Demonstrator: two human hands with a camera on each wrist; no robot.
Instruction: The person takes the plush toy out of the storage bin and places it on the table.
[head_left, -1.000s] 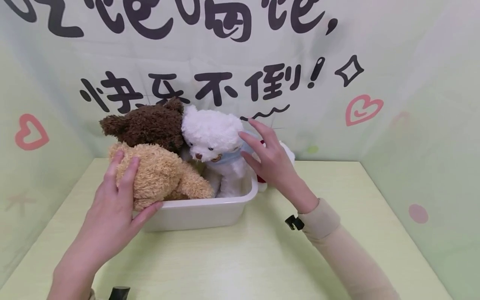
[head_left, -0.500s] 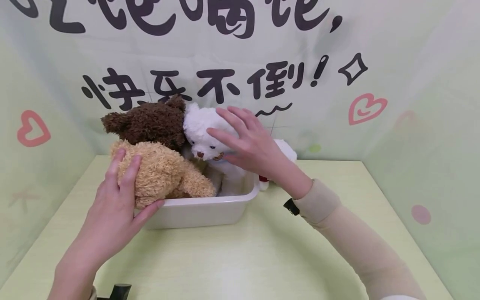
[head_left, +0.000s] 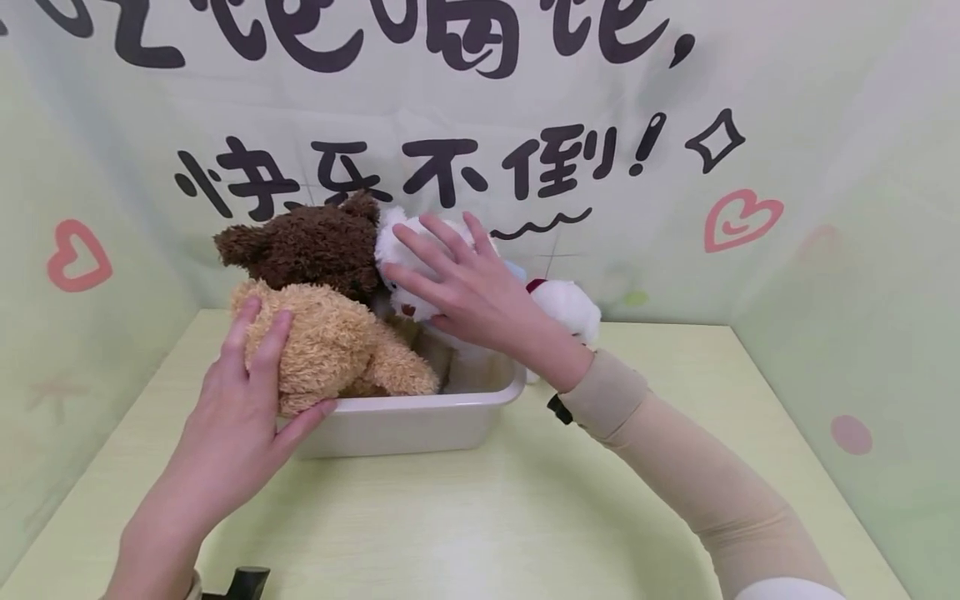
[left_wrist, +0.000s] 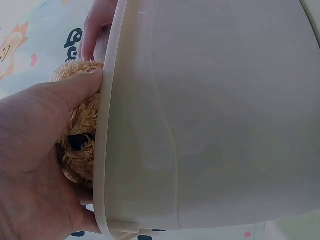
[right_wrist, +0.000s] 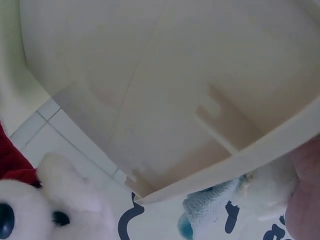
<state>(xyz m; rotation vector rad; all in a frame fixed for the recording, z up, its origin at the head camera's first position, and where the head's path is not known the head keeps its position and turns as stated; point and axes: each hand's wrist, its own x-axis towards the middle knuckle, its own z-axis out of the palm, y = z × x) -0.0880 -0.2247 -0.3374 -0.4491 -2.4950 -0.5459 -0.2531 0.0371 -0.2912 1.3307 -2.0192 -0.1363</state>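
Observation:
A white plastic bin (head_left: pixel 397 429) holds several teddy bears. My left hand (head_left: pixel 232 392) grips a curly tan bear (head_left: pixel 322 342) at the bin's left end, fingers over its top and thumb along the front rim. In the left wrist view the thumb presses the tan fur (left_wrist: pixel 85 117) beside the rim, near a dark eye or nose. My right hand (head_left: pixel 480 292) lies with spread fingers over the head of a white bear (head_left: pixel 387 242), hiding much of it. A dark brown bear (head_left: pixel 315 250) sits behind the tan one.
Outside the bin, at its back right, lies another white plush toy (head_left: pixel 572 308) with a red part. Light blue cloth (right_wrist: pixel 212 200) on the white bear shows past the rim. The bin stands on a pale wooden table (head_left: pixel 450 525) before a printed backdrop (head_left: pixel 637 242).
My right hand has moved left from the white bear's side onto its head and face. The white bear sits slightly lower now. My left hand has kept its hold on the tan bear.

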